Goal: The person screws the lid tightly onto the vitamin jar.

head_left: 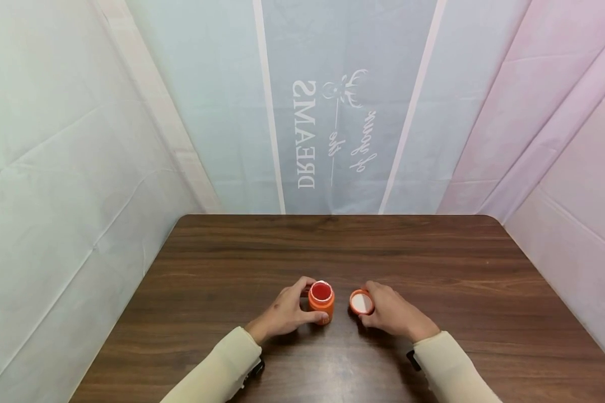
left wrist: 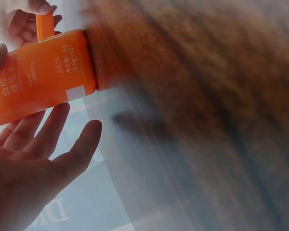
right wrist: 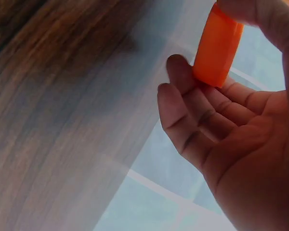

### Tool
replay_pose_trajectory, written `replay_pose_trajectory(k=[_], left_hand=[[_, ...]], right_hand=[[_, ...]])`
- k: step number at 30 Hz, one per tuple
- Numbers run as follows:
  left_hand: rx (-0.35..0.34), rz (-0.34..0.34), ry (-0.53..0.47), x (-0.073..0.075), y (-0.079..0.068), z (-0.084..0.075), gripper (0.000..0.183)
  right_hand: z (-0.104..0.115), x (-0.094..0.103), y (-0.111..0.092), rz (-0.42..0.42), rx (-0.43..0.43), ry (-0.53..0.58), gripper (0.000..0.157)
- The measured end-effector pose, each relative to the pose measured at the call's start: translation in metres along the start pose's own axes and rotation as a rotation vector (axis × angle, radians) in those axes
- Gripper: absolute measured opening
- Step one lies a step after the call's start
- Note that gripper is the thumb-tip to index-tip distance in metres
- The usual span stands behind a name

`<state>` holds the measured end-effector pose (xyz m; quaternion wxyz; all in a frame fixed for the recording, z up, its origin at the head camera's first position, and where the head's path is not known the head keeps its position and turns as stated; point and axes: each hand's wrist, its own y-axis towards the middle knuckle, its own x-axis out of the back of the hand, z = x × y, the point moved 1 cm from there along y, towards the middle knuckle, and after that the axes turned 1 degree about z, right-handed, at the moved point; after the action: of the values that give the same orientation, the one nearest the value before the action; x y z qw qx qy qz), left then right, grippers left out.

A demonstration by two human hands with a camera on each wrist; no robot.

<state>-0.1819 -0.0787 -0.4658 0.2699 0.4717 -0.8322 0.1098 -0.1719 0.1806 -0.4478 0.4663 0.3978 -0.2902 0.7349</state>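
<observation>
An orange pill bottle (head_left: 322,311) stands upright on the table, its mouth uncovered and a red surface showing inside a white-edged rim. My left hand (head_left: 285,311) grips it from the left, thumb at the near side and fingers at the far side. Pale printed lettering covers the bottle's side (left wrist: 43,72) in the left wrist view. To the right, my right hand (head_left: 394,311) pinches the orange screw cap (head_left: 361,302) by its edge, the white inner face turned up toward the head camera. In the right wrist view the cap (right wrist: 218,45) sits between thumb and fingers.
The dark wood-grain table (head_left: 222,252) reaches back to a grey-blue cloth backdrop (head_left: 343,45) with mirrored lettering. Pale cloth walls (head_left: 55,168) rise along the left and right table edges. Each wrist carries a dark strap below a cream sleeve (head_left: 222,364).
</observation>
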Motion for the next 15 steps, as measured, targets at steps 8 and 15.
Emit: replay_pose_trajectory(k=[8,15], left_hand=[[-0.001,-0.003,-0.005,0.0006,0.0001,0.0004,0.057],[-0.014,-0.009,-0.011,0.0006,-0.0001,0.0013,0.056]], right_hand=[[0.0044,-0.0005,0.0002,-0.038,0.019,-0.003,0.047],[0.0051,-0.0018,-0.0005,-0.081,0.015,0.02,0.048]])
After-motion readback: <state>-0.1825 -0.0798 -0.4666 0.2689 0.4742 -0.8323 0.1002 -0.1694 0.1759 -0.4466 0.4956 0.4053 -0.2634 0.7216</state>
